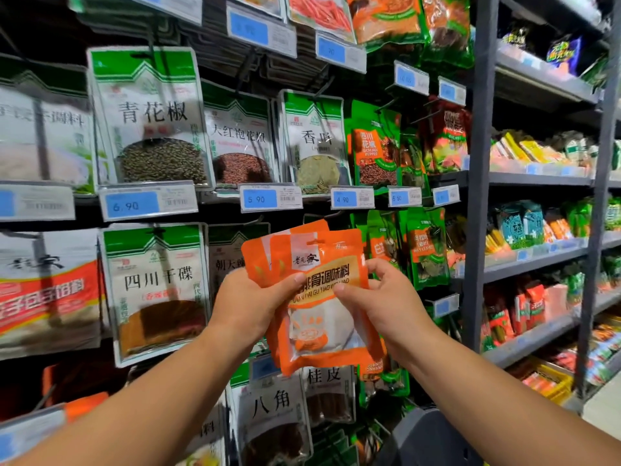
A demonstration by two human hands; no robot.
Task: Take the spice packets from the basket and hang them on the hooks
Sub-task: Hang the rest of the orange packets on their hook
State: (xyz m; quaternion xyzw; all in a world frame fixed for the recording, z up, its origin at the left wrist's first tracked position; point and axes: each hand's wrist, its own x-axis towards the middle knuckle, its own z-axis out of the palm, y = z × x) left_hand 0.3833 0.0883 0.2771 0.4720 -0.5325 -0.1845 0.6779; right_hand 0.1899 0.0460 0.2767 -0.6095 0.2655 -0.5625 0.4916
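I hold a small stack of orange spice packets (322, 297) up in front of the hook wall. My left hand (248, 301) grips the stack from the left, thumb across the front packet. My right hand (383, 297) pinches its right edge, fingers behind and thumb on the front. The packets' hang holes sit near the top, just below an empty-looking hook (332, 215) under the 4.90 price tag. A dark basket (433, 435) shows at the bottom, between my forearms.
Green-and-white spice bags (151, 119) hang in rows on hooks with blue price tags (270, 199) below them. Green and orange packets (420, 250) hang to the right. Grey shelving uprights (479, 196) and stocked shelves stand further right.
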